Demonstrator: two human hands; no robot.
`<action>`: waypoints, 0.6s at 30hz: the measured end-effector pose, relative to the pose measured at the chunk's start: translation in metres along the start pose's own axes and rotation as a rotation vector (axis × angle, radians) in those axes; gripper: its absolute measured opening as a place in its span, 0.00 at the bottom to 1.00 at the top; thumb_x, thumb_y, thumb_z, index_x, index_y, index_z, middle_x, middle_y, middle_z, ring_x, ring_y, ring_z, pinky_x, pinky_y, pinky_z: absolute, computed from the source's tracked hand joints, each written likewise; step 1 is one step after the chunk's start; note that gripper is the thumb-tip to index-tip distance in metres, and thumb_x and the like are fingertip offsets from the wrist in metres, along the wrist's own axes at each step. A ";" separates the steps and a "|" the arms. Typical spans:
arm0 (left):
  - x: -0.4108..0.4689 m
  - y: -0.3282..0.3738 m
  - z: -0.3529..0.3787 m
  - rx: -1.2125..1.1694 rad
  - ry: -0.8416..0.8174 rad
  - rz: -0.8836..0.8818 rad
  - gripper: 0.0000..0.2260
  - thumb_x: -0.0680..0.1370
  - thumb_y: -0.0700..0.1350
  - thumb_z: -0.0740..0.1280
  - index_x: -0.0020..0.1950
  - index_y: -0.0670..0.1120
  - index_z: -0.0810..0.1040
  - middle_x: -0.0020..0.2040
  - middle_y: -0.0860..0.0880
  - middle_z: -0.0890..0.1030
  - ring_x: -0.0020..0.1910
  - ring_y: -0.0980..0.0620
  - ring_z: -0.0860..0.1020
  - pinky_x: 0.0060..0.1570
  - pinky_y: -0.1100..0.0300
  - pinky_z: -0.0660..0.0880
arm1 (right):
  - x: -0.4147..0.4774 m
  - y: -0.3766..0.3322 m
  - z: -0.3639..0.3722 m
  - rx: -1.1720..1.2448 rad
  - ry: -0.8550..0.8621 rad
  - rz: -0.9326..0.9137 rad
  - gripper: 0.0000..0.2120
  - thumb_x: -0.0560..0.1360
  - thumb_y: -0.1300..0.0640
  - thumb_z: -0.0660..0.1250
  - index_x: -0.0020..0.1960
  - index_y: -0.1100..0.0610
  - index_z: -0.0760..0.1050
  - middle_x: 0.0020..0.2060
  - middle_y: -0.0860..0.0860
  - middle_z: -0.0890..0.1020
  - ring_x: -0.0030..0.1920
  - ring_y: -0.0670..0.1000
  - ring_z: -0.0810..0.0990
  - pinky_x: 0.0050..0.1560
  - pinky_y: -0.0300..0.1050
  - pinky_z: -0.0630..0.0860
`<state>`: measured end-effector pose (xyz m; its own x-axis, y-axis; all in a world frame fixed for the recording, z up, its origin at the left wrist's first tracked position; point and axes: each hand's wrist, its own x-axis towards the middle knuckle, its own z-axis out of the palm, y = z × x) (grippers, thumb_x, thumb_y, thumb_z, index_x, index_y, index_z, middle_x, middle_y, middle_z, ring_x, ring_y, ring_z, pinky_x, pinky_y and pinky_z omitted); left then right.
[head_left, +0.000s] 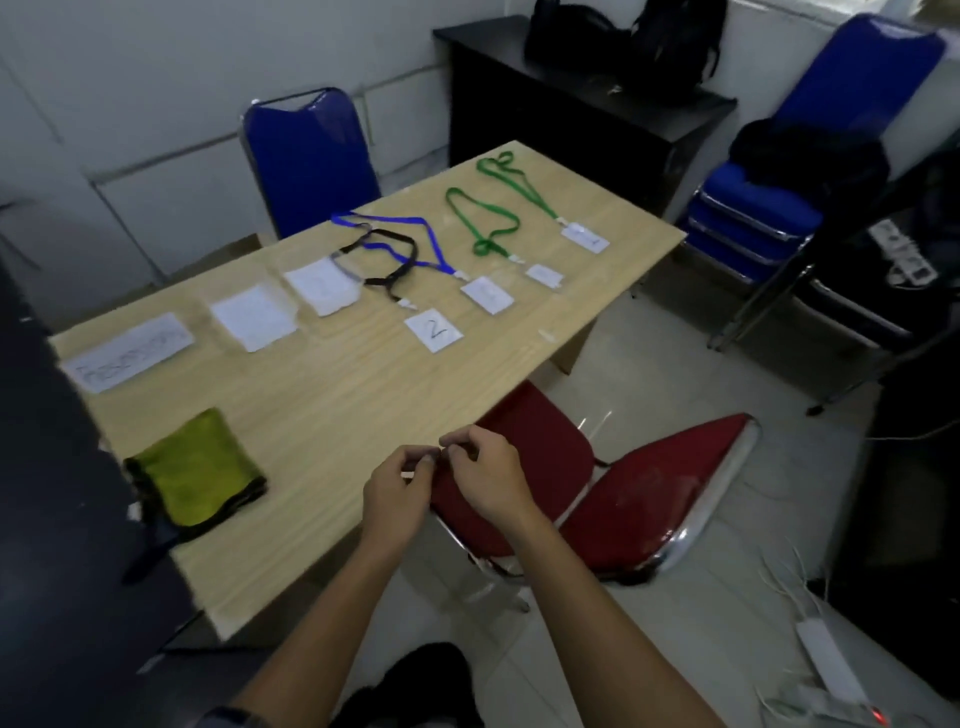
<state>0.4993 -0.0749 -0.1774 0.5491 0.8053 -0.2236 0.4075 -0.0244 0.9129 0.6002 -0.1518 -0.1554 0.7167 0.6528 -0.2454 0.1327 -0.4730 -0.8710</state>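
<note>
1. The left hand (397, 493) and right hand (488, 478) meet fingertip to fingertip, pinching a small pale piece (409, 474) too blurred to name.
2. A green cloth (197, 467) lies left of the left hand.
3. A red chair (540, 441) sits beneath the right hand.
4. A card marked 2 (434, 331) lies beyond both hands.

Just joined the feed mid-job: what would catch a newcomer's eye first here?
The left hand and right hand meet over the wooden table's near edge, pinching a small pale piece too small to identify. Beyond them lie a black lanyard, a blue lanyard and two green lanyards. A yellow-green cloth lies at near left.
</note>
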 end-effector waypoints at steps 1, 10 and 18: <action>0.002 0.005 0.014 0.005 -0.010 0.002 0.08 0.81 0.41 0.65 0.50 0.50 0.83 0.46 0.55 0.83 0.44 0.59 0.79 0.36 0.77 0.69 | 0.004 0.006 -0.013 -0.005 0.004 0.003 0.09 0.78 0.60 0.64 0.52 0.53 0.82 0.50 0.47 0.84 0.53 0.44 0.80 0.54 0.37 0.76; 0.021 0.033 0.127 -0.053 0.107 -0.064 0.08 0.81 0.44 0.65 0.50 0.55 0.82 0.48 0.56 0.83 0.47 0.58 0.80 0.46 0.57 0.79 | 0.064 0.053 -0.132 -0.044 -0.077 -0.012 0.08 0.79 0.57 0.64 0.53 0.50 0.82 0.47 0.46 0.85 0.44 0.47 0.83 0.43 0.42 0.78; 0.046 0.088 0.250 -0.139 0.179 -0.164 0.09 0.80 0.44 0.67 0.47 0.56 0.83 0.41 0.51 0.84 0.40 0.51 0.81 0.42 0.51 0.76 | 0.130 0.073 -0.248 -0.085 -0.201 -0.017 0.08 0.80 0.56 0.63 0.52 0.48 0.81 0.49 0.44 0.83 0.49 0.43 0.80 0.47 0.40 0.77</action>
<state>0.7424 -0.1883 -0.1925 0.3414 0.8839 -0.3196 0.3693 0.1866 0.9104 0.8727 -0.2486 -0.1453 0.5638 0.7619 -0.3187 0.2068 -0.5039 -0.8387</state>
